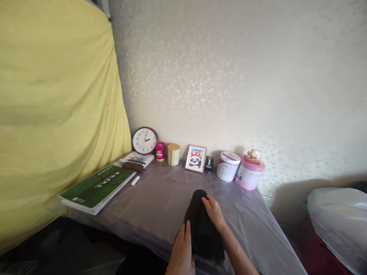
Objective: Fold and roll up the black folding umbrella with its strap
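A long black bundle (202,229), which looks like folded fabric, lies between my two hands over the near part of the table (160,202). Its far end is rounded, and the near end is flat and wider. My left hand (182,250) holds its left edge near the bottom, thumb on top. Higher up on the right side, my right hand (213,212) grips it with the thumb on top and the other fingers partly hidden. The exact kind of thing cannot be made out.
Along the wall stand a clock (145,140), a pink tin (160,151), a yellow-lidded can (173,154), a framed panda picture (195,158), a black stapler-like object (209,164), and two tubs (228,166). A green book (99,185), brown case (132,166) and white stick-like object (135,180) lie left.
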Motion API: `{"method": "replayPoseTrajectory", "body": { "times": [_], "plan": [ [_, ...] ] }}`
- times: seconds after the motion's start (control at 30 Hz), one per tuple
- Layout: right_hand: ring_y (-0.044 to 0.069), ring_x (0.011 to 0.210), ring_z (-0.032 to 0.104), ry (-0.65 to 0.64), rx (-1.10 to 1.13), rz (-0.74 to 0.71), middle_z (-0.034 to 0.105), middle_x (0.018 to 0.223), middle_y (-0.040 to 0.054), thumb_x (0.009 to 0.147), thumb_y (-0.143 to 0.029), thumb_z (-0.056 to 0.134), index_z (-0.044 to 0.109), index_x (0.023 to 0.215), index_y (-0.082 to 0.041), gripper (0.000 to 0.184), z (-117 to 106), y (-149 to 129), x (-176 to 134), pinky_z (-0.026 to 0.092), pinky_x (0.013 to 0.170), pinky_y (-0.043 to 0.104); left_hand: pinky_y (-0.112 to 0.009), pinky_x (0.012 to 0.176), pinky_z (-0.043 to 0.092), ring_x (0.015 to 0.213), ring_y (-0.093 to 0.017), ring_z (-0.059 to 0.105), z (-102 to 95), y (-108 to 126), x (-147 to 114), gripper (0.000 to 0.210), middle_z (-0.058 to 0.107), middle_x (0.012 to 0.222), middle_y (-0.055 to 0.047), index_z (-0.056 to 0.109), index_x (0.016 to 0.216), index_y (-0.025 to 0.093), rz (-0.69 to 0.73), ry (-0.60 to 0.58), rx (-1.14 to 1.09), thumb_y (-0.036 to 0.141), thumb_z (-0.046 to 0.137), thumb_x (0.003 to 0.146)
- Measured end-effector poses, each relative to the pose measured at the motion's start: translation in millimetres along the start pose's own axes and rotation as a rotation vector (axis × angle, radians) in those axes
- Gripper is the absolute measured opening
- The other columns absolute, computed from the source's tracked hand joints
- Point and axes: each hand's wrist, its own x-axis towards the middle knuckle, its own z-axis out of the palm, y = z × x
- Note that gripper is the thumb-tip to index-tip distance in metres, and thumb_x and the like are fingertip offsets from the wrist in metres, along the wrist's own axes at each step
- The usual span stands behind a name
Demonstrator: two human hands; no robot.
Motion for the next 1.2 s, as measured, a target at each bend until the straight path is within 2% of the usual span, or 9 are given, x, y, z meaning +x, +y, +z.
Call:
{"method": "replayPoseTrajectory", "body": {
  "times": [0.2,0.37,0.53,0.63,0.7,0.87,1.03,1.13,1.2],
  "plan": [
    [0.021,0.071,0.065,-0.034,-0.042,0.074,0.068,0.069,0.0052,0.081,-0.032,0.044,0.057,0.1,-0.015,0.028,24,-12,6,0.047,0.064,0.029,-0.03,0.11,0.022,0.136,-0.023,0.02,4.1,-6,4,0.097,0.017,0.148,-0.015,0.009,0.139,0.005,0.029,0.02,0.015,-0.001,0.047,0.05],
    [0.014,0.045,0.059,-0.21,0.034,0.141,0.066,0.063,0.0005,0.085,-0.03,0.04,0.047,0.108,-0.014,0.029,32,-17,5,0.043,0.046,0.024,-0.031,0.11,0.022,0.135,-0.024,0.022,2.6,-9,4,0.091,0.019,0.148,-0.013,0.014,0.139,0.008,0.035,0.03,0.024,0.001,0.047,0.055],
    [0.007,0.038,0.053,-0.309,0.08,0.076,0.065,0.058,-0.0039,0.085,-0.028,0.039,0.05,0.09,-0.017,0.016,31,-23,2,0.039,0.043,0.017,-0.031,0.109,0.024,0.133,-0.023,0.027,5.6,-14,5,0.083,0.027,0.145,-0.017,0.021,0.137,0.004,0.037,0.017,0.061,0.004,0.047,0.059],
    [0.005,0.04,0.053,-0.339,0.074,0.001,0.069,0.066,-0.0035,0.084,-0.026,0.039,0.05,0.078,-0.019,0.015,27,-27,-3,0.039,0.047,0.017,-0.036,0.108,0.027,0.131,-0.027,0.032,8.6,-23,4,0.074,0.032,0.141,-0.019,0.026,0.135,0.002,0.019,-0.055,0.082,0.012,0.049,0.065],
    [0.006,0.042,0.053,-0.345,0.037,-0.042,0.071,0.069,-0.0034,0.084,-0.025,0.039,0.051,0.076,-0.02,0.015,25,-30,-6,0.039,0.05,0.018,-0.037,0.106,0.031,0.129,-0.028,0.035,8.6,-28,2,0.071,0.036,0.139,-0.02,0.027,0.135,0.002,0.02,-0.044,0.085,0.017,0.049,0.068],
    [0.011,0.058,0.062,-0.327,-0.053,-0.133,0.072,0.073,-0.0028,0.085,-0.025,0.039,0.054,0.078,-0.022,0.017,22,-37,-13,0.041,0.059,0.021,-0.041,0.104,0.033,0.126,-0.029,0.038,1.9,-20,-1,0.059,0.041,0.136,-0.017,0.04,0.128,0.008,0.016,0.19,0.111,0.024,0.048,0.072],
    [0.014,0.077,0.066,-0.336,-0.056,-0.207,0.072,0.079,-0.0016,0.087,-0.026,0.037,0.057,0.084,-0.023,0.02,19,-37,-23,0.043,0.068,0.023,-0.046,0.108,0.026,0.132,-0.03,0.027,0.0,-2,9,0.07,0.027,0.146,-0.012,0.03,0.136,0.013,0.116,0.164,0.049,0.027,0.052,0.071],
    [0.015,0.081,0.064,-0.351,-0.063,-0.277,0.07,0.085,-0.0012,0.087,-0.026,0.038,0.058,0.089,-0.023,0.021,15,-33,-27,0.044,0.072,0.023,-0.048,0.109,0.024,0.134,-0.031,0.022,4.4,2,14,0.074,0.019,0.148,-0.011,0.028,0.137,0.015,0.093,0.118,0.025,0.026,0.054,0.069],
    [0.015,0.084,0.063,-0.356,-0.079,-0.325,0.069,0.088,-0.0005,0.086,-0.027,0.04,0.06,0.089,-0.024,0.02,13,-31,-29,0.044,0.075,0.024,-0.048,0.109,0.023,0.135,-0.032,0.019,8.2,3,14,0.076,0.015,0.149,-0.01,0.028,0.137,0.015,0.039,0.144,0.039,0.025,0.055,0.067]
  ]
}}
